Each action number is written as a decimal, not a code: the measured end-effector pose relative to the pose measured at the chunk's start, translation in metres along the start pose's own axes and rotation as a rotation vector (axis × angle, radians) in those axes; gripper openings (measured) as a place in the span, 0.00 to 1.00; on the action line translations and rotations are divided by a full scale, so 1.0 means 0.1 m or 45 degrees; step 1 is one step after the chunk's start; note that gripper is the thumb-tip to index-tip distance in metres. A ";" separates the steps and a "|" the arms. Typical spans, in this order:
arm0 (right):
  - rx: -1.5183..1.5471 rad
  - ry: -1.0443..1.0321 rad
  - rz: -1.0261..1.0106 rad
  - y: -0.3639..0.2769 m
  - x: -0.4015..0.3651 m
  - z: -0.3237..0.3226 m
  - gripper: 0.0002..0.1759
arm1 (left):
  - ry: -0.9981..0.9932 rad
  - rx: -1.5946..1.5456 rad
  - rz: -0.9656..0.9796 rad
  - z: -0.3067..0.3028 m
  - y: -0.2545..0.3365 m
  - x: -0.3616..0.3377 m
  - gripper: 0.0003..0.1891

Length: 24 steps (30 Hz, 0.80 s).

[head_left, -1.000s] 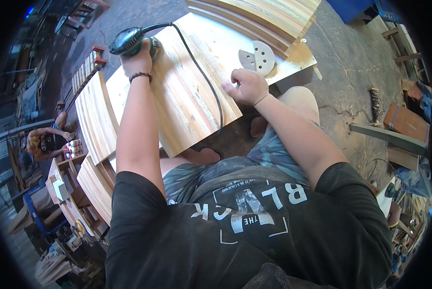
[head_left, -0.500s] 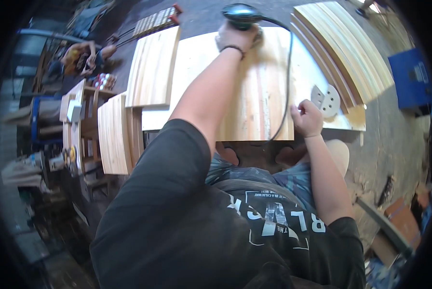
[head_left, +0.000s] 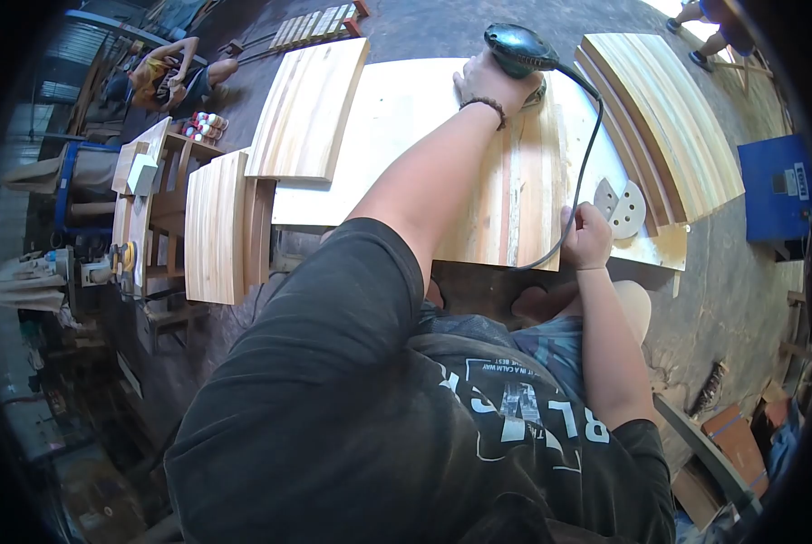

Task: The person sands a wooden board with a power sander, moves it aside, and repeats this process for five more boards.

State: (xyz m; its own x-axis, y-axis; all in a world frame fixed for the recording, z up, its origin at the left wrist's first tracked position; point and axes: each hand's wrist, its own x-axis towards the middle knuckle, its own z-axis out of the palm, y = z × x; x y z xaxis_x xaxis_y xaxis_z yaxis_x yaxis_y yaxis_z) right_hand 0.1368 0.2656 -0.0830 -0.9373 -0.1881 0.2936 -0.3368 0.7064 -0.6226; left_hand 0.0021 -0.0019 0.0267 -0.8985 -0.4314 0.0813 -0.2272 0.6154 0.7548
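Observation:
My left hand, with a dark bracelet at its wrist, grips a dark green electric sander. The sander is on the far part of a striped wood panel, which lies on a white board. A dark power cord loops from the sander down along the panel's right side to its near edge. My right hand is closed in a fist at the panel's near right edge, close to the cord; what its curled fingers hold, if anything, is hidden. Perforated sanding discs lie just beyond it.
Stacked wood panels stand at the right, and more panels at the left. A blue box is on the floor at far right. Another person sits at upper left; someone's legs show at upper right.
The view has shifted, so most things sit differently in the frame. The sander remains in my left hand at the panel's far part. My right fist stays by the near right edge.

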 end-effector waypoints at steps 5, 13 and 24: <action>0.007 0.032 -0.007 0.02 0.02 0.02 0.22 | 0.065 0.087 0.015 -0.01 -0.08 -0.14 0.35; 0.032 0.083 -0.032 0.09 0.04 0.07 0.21 | 0.053 0.149 0.081 -0.12 -0.21 -0.56 0.35; 0.390 -0.007 0.361 0.12 0.38 -0.21 0.17 | -0.058 -0.080 0.259 -0.37 -0.55 -1.25 0.33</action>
State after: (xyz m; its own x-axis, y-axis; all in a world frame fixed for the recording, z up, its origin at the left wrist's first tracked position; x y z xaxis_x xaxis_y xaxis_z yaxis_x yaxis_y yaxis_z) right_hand 0.0990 0.2811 -0.0638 -0.9969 -0.0196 0.0764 -0.0761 0.4949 -0.8656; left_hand 0.1412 -0.0059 -0.0006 -0.9399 -0.2709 0.2076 -0.0165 0.6437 0.7651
